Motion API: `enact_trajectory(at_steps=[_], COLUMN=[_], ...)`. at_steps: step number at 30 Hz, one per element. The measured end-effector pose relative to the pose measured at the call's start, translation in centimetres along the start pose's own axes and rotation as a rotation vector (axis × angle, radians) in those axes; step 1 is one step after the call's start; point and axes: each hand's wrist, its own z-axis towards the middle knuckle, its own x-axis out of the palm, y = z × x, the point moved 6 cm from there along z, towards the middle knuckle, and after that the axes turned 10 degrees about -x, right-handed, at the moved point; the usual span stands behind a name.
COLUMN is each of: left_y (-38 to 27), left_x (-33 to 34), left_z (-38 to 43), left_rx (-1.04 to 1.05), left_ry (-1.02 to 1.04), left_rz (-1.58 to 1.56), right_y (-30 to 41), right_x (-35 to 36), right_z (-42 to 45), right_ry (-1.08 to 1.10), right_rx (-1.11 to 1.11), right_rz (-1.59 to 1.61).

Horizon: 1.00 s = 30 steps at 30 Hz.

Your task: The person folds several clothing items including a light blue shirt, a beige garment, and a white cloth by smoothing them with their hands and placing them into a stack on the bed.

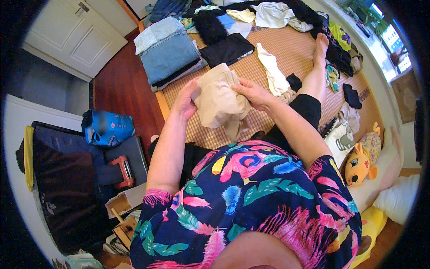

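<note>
A beige piece of fabric clothing, partly folded with a loose end hanging down, is held up in front of me between both hands. My left hand is at its left edge, with the fingers partly hidden behind the cloth. On the upper right edge, my right hand pinches the cloth between thumb and fingers. Beyond it, a stack of folded jeans lies at the left edge of the woven mat, beside a folded black garment. A white garment stretches along the mat to the right.
Loose clothes line the mat's far edge. My bare leg extends to the right, near a plush deer toy and a printed white garment. At left are a blue bag, a red-handled object and a white door.
</note>
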Motion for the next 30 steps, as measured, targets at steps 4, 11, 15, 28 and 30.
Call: enact_trajectory(at_steps=[4, 11, 15, 28, 30], left_y=[2.9, 6.2, 3.4, 2.0, 2.8], left_x=[-0.5, 0.3, 1.4, -1.9, -2.7], left_z=[-0.5, -0.9, -1.2, 1.2, 1.9], left_rx=[-0.058, -0.053, 0.034, 0.362, 0.068], left_ry=[0.169, 0.01, -0.012, -0.596, -0.451], left_rz=[-0.237, 0.002, 0.027, 0.609, 0.539], right_y=[0.8, 2.1, 1.7, -2.0, -1.3], right_x=[-0.1, -1.8, -2.7, -4.7, -4.5], right_z=[0.3, 1.1, 1.6, 2.5, 2.8], right_ry=[0.016, -0.088, -0.11, -0.188, -0.163], right_rx=[-0.039, -0.049, 0.009, -0.011, -0.092], right_rz=[0.091, 0.179, 0.29, -0.322, -0.617])
